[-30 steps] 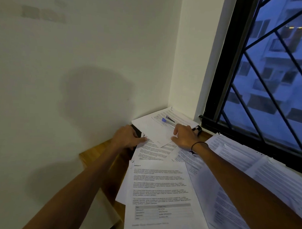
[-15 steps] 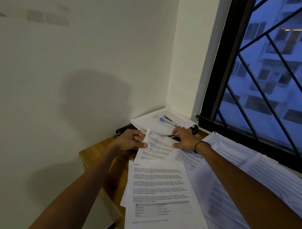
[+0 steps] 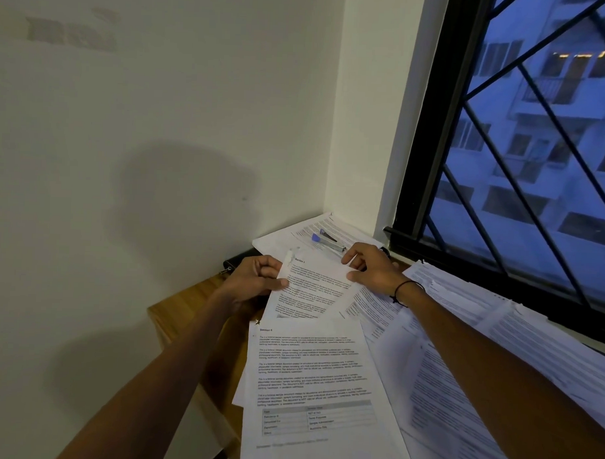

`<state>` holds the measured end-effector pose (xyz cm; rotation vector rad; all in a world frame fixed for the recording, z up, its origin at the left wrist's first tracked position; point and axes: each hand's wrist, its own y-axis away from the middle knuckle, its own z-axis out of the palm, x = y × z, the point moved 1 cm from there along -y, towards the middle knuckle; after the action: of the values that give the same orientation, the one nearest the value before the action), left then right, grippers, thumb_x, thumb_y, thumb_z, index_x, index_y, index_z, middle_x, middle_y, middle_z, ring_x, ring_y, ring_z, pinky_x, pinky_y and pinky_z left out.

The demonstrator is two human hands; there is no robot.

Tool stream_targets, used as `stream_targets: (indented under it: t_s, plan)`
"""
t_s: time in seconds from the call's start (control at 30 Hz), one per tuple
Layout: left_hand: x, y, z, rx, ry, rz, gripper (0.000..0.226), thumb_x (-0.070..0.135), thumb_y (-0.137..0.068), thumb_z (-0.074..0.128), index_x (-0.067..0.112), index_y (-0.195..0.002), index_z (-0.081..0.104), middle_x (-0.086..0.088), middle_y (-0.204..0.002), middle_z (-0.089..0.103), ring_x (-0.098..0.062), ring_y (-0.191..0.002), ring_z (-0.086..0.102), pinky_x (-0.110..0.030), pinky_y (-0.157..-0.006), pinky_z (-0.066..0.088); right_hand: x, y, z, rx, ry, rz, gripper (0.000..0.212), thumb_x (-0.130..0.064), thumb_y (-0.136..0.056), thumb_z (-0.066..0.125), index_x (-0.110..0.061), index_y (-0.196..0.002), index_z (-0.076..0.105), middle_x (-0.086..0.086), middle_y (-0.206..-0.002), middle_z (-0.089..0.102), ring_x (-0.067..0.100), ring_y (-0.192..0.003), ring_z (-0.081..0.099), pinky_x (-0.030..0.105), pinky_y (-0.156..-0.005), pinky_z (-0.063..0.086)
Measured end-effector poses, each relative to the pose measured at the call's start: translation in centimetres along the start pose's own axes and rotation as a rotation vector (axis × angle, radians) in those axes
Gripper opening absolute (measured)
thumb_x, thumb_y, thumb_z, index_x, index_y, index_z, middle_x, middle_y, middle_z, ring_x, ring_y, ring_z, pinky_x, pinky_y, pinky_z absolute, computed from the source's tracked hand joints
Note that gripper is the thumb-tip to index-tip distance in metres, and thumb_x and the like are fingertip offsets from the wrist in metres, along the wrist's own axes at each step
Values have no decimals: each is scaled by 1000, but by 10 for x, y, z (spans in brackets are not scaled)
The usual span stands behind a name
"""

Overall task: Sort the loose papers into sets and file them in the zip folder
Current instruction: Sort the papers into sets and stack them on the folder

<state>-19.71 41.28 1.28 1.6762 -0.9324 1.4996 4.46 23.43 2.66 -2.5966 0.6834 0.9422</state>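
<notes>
Printed white sheets (image 3: 309, 384) overlap nearest on the wooden desk (image 3: 185, 304). Beyond, the left hand (image 3: 254, 279) and right hand (image 3: 371, 269) pinch opposite edges of one white text page (image 3: 313, 284). Farthest, a blue-capped pen (image 3: 328, 242) rests on paper.

Both bare arms reach forward, the left hand (image 3: 254, 279) curled with thumb pinching the sheet's (image 3: 313, 284) left edge, the right hand (image 3: 371, 271) pinching its right edge.

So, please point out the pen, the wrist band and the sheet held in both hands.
pen (image 3: 328, 242), head view, middle of barrel.
wrist band (image 3: 404, 290), head view, black cord on wrist.
held sheet (image 3: 313, 281), head view, printed middle.
</notes>
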Motion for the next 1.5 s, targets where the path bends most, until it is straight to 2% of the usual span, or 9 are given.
stream_targets:
  t_s: [0.17, 0.33, 0.43, 0.8, 0.93, 1.07, 1.27, 1.4, 1.5]
  plan:
    - [-2, -7, 2, 86, -31, -50, 34, 2, -85, 79, 2, -116, 65, -11, -105, 78, -29, -100, 76, -54, -94, 58, 0, 0, 0, 71, -4, 3, 36, -20, -78, 82, -47, -92, 62, -7, -85, 67, 14, -86, 66, 60, -98, 46]
    - [-2, -11, 4, 162, -97, -31, 38, 6, -83, 82, 4, -116, 64, -9, -98, 79, -24, -92, 78, -47, -88, 62, -3, 0, 0, 127, 29, 6, 27, -18, -83, 80, -35, -95, 63, -8, -89, 67, 10, -89, 64, 54, -99, 42]
    - [-2, -14, 4, 194, -124, -20, 38, 8, -81, 84, 6, -114, 65, -9, -95, 79, -23, -90, 78, -48, -89, 62, 1, -4, 3, 133, 12, -3, 30, -16, -81, 81, -38, -92, 63, -9, -86, 66, 11, -87, 63, 59, -97, 46]
    - [10, -20, 9, 92, -123, 58, 34, 18, -86, 81, 12, -119, 75, 1, -112, 78, -18, -102, 76, -42, -93, 60, -5, -27, -9, 326, -74, -120, 32, -14, -78, 80, -40, -88, 64, -15, -94, 68, 11, -101, 61, 58, -99, 45]
    - [20, -29, 8, 267, -36, 122, 29, 10, -90, 76, 5, -118, 74, -4, -111, 78, -20, -99, 76, -44, -94, 60, -18, -23, -21, 400, -84, -158, 56, -24, -78, 84, -45, -117, 50, -14, -116, 60, 17, -119, 51, 51, -104, 36]
    - [30, -38, 0, 414, 90, 195, 29, 8, -92, 73, 0, -120, 72, -12, -114, 76, -25, -98, 76, -44, -89, 62, -12, -23, -26, 391, -202, -47, 78, -32, -79, 86, -30, -139, 37, 1, -130, 49, 21, -124, 45, 43, -102, 38]
    - [54, -41, -7, 548, 165, 375, 24, 10, -94, 73, 0, -115, 73, -11, -108, 77, -24, -95, 77, -35, -81, 64, -10, -19, -20, 304, -347, -32, 58, -28, -82, 85, -17, -128, 50, 11, -111, 65, 16, -99, 59, 23, -79, 47]
    - [63, -46, -17, 660, 172, 431, 21, 11, -94, 73, 1, -113, 73, -8, -105, 78, -20, -93, 76, -37, -82, 64, -16, -11, -19, 345, -358, -64, 48, -30, -80, 86, -19, -114, 55, 15, -89, 69, 15, -79, 64, 25, -76, 49]
    - [64, -51, -25, 734, 210, 410, 16, 11, -95, 72, 4, -110, 73, -5, -103, 78, -22, -93, 76, -40, -83, 63, -21, 10, -16, 195, -302, -141, 39, -30, -81, 86, -18, -104, 57, 20, -75, 66, 17, -65, 61, 25, -67, 50]
